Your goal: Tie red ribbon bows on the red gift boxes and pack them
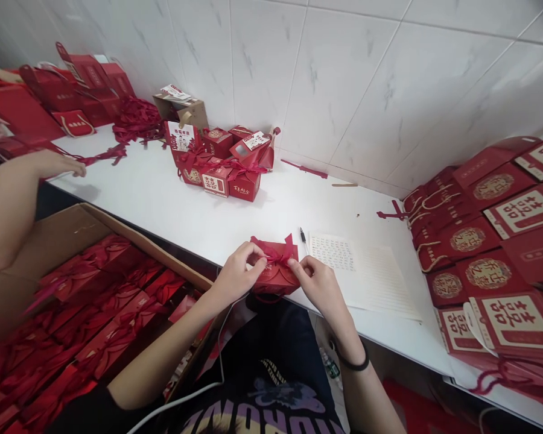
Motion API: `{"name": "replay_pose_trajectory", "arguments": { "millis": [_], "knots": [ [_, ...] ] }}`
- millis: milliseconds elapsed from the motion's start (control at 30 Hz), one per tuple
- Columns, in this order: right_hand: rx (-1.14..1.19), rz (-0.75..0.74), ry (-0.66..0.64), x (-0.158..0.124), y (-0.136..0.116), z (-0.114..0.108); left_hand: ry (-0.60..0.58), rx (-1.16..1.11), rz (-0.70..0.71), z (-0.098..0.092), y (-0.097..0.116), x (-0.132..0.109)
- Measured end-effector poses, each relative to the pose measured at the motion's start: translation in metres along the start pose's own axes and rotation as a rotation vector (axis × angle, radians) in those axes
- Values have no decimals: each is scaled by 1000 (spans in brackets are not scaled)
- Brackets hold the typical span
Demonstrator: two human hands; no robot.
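A small red gift box (275,278) sits at the front edge of the white table, with a red ribbon (278,258) tied in a bow on its top. On the bow's left side, my left hand (244,265) pinches the ribbon between thumb and fingers. My right hand (314,274) is closed at the bow's right side, thumb and finger on the ribbon. Just right of the box lie a black pen (303,235) and a handwritten sheet of paper (332,251).
Red boxes (216,178) stand behind, near the tiled wall. Stacked red gift boxes (486,238) fill the right end. A cardboard carton (149,241) of ribboned boxes is at lower left. Another person's arms (9,199) reach in at left, near loose ribbons (138,117).
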State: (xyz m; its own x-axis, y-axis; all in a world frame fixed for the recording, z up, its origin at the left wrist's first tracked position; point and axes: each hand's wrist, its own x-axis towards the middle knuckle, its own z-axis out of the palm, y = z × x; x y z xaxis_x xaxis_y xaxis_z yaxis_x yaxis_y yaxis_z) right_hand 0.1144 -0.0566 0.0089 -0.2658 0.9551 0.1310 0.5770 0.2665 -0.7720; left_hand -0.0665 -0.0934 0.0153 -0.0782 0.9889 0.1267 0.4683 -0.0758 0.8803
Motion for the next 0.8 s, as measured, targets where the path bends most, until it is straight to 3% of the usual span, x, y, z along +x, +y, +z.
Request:
{"name": "replay_pose_trajectory", "arguments": {
  "millis": [100, 200, 400, 800],
  "knots": [
    [57, 32, -35, 2, 0, 2, 10, -64, -6, -2, -1, -3],
    [134, 80, -85, 3, 2, 3, 18, -50, -126, -4, -1, -1],
    [299, 139, -169, 6, 4, 1, -121, -80, -149, -3, -8, 7],
    [676, 152, -463, 25, 27, -7, -323, -524, -218, -6, -32, 14]
  ]
}}
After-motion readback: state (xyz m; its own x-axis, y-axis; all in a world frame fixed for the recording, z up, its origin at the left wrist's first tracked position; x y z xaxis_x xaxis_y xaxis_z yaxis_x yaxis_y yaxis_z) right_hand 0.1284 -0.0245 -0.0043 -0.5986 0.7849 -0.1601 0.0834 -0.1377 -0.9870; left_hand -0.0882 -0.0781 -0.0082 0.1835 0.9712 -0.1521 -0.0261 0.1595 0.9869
